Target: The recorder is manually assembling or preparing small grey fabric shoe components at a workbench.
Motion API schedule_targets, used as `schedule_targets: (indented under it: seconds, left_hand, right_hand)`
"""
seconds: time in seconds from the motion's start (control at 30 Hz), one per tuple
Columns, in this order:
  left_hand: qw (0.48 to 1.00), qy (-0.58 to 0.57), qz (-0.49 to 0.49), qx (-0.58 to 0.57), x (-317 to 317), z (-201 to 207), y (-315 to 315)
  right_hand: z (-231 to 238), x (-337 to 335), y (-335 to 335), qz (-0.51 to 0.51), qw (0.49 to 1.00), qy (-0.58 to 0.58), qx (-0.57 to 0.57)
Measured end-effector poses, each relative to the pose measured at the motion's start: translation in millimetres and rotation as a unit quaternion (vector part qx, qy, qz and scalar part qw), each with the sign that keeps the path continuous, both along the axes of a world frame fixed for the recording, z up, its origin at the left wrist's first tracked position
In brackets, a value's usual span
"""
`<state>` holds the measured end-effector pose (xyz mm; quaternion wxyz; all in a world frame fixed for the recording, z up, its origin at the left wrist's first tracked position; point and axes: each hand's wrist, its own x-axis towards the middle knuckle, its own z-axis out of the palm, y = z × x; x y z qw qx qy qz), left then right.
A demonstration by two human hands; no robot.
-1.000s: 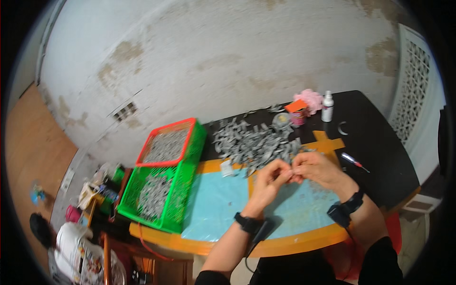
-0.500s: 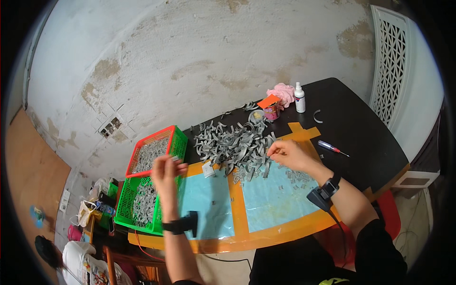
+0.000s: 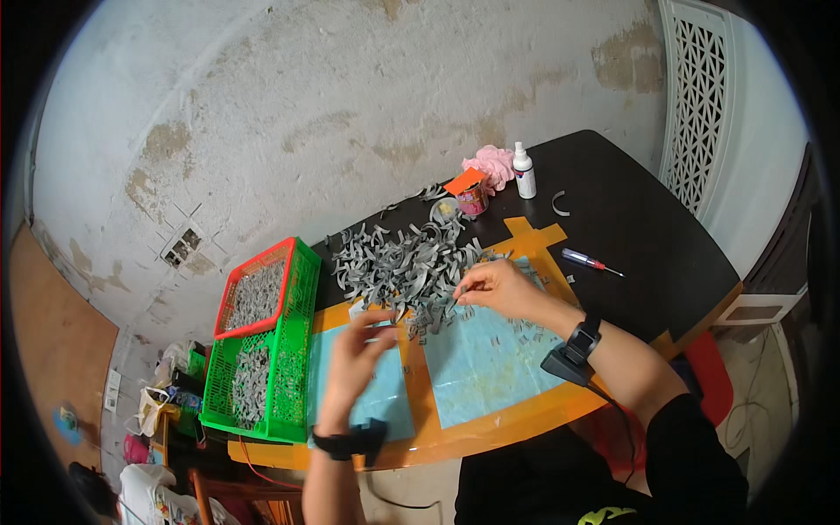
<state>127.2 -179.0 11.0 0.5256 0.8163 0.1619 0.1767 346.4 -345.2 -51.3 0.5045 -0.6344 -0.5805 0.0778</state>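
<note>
Hands at the pile of grey strips

Fingers of the right hand (image 3: 494, 289) are pinched together at the near edge of the pile of grey strips (image 3: 407, 267), seemingly gripping one strip, though it is too small to be sure. The left hand (image 3: 357, 359) hovers blurred over the blue mat (image 3: 490, 376), fingers loosely spread, holding nothing visible. Left of the mat stands a green basket (image 3: 293, 350) with a red basket (image 3: 262, 293) at its far end, both holding grey strips. On the far right of the black table (image 3: 647, 227) lie a screwdriver (image 3: 591, 261), a white bottle (image 3: 523, 171) and a pink cloth (image 3: 492, 164).
</note>
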Motion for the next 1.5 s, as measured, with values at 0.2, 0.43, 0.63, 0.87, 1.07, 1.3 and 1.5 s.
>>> schedule_targets:
  seconds: [0.2, 0.43, 0.63, 0.87, 1.07, 1.3, 1.5]
  left_hand:
    - [0.998, -0.049, -0.022, -0.044, 68, -21, -57]
    - [0.979, -0.129, -0.047, -0.152, 86, -53, -40]
    - [0.975, -0.096, -0.062, -0.189, 86, -50, -44]
    - [0.994, -0.012, -0.052, 0.093, 81, -64, -32]
    - [0.958, 0.002, -0.050, 0.283, 86, -62, -37]
    - [0.949, 0.018, -0.065, 0.308, 87, -63, -35]
    - [0.989, -0.067, -0.036, -0.126, 87, -78, -25]
  right_hand:
    - [26, -10, -7, 0.085, 0.940, 0.329, 0.001]
    - [28, -10, -6, 0.070, 0.964, 0.257, 0.021]
    - [23, -13, -7, 0.057, 0.922, 0.382, 0.036]
    - [36, -11, -10, 0.013, 0.918, 0.392, 0.055]
    - [43, -7, -15, 0.031, 0.919, 0.390, 0.045]
    - [40, -7, -16, 0.024, 0.922, 0.387, 0.000]
    - [31, -5, -11, 0.026, 0.937, 0.348, 0.002]
